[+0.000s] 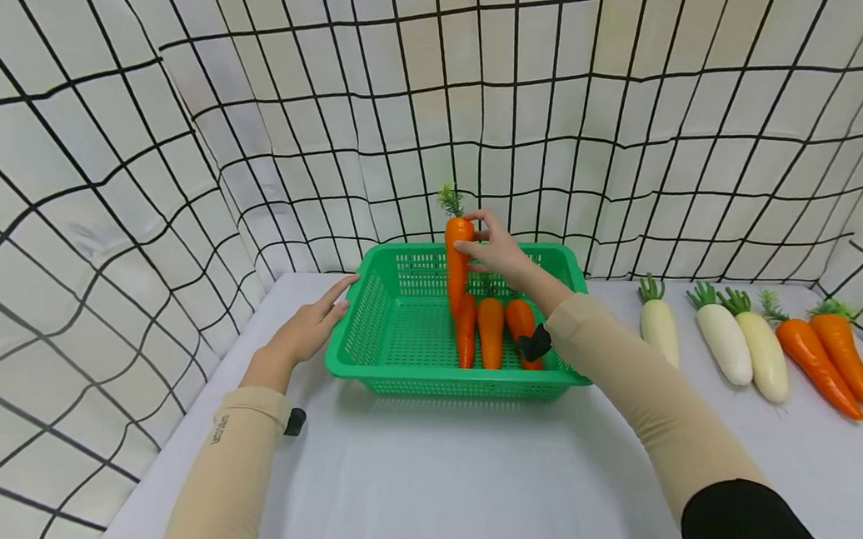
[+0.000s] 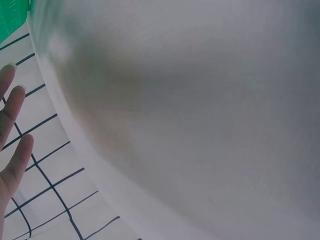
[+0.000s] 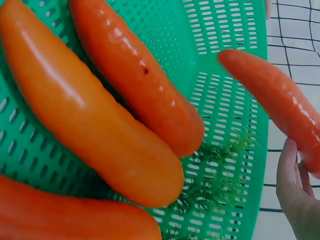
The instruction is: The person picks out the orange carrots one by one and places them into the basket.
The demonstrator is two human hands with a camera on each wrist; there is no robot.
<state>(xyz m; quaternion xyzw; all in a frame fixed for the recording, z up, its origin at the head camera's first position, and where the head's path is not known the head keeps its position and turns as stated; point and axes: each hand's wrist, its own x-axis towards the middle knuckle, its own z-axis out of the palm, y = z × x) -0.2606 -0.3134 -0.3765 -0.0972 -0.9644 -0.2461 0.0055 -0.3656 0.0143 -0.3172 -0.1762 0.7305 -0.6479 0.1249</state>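
Observation:
My right hand [image 1: 503, 254] pinches an orange carrot [image 1: 457, 255] near its leafy top and holds it upright over the green basket [image 1: 461, 378]. In the right wrist view the held carrot [image 3: 280, 100] slants across the basket's slotted wall, with the fingers at its thick end. Three carrots lie in the basket: one at the left [image 1: 466, 330], a middle carrot [image 1: 490, 332] and a right carrot [image 1: 520, 322], partly hidden by the wrist camera. My left hand [image 1: 307, 328], fingers extended, has its fingertips right at the basket's left rim. Only its fingers [image 2: 12, 117] show in the left wrist view.
To the right of the basket, three white radishes [image 1: 723, 344] with green tops lie on the white table [image 1: 446, 488]. Beyond them are two more carrots [image 1: 819, 368]. A black-grid net [image 1: 443, 103] over white cloth stands behind the table and along its left side.

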